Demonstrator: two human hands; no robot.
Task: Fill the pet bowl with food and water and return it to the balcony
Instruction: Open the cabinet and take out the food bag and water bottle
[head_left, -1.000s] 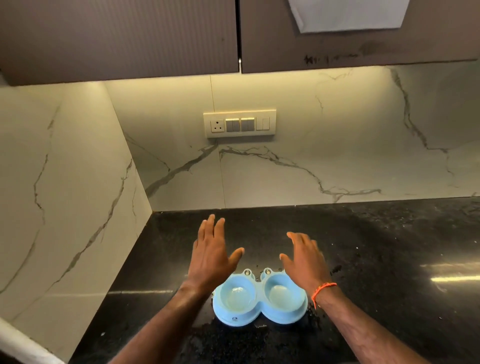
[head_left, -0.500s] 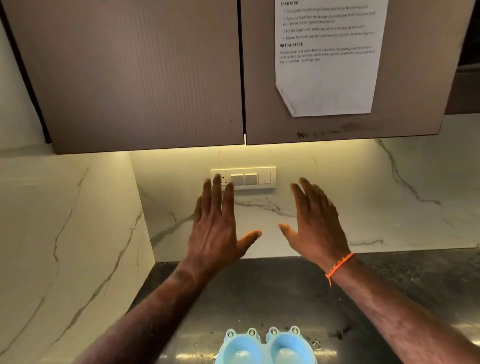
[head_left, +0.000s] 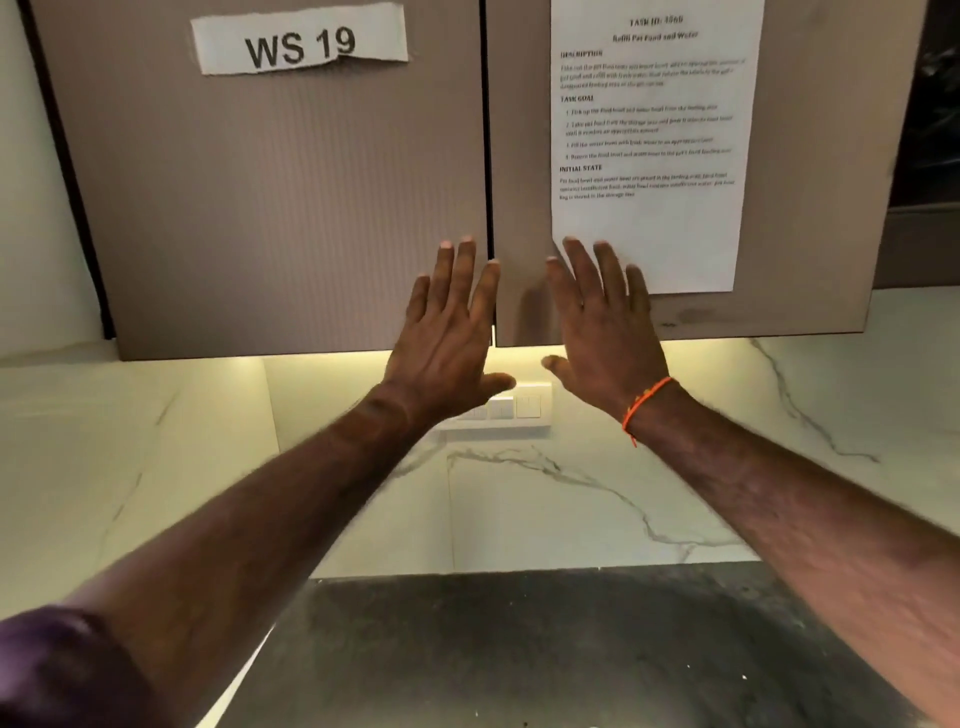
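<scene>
My left hand (head_left: 449, 332) and my right hand (head_left: 602, 325) are both raised with fingers straight and spread, backs towards the camera, holding nothing. They hover in front of the lower edge of two brown wall cabinet doors (head_left: 291, 208), on either side of the gap between the doors. An orange thread band circles my right wrist. The blue pet bowl is out of view below the frame.
A paper label "WS 19" (head_left: 300, 41) is taped on the left door, a printed task sheet (head_left: 649, 140) on the right door. Below are a switch panel (head_left: 519, 410) on the marble backsplash and the black countertop (head_left: 545, 649).
Both hands rose from just above the blue double bowl on the counter up to the cabinet doors. The view tilted upward, and the bowl dropped out of the frame.
</scene>
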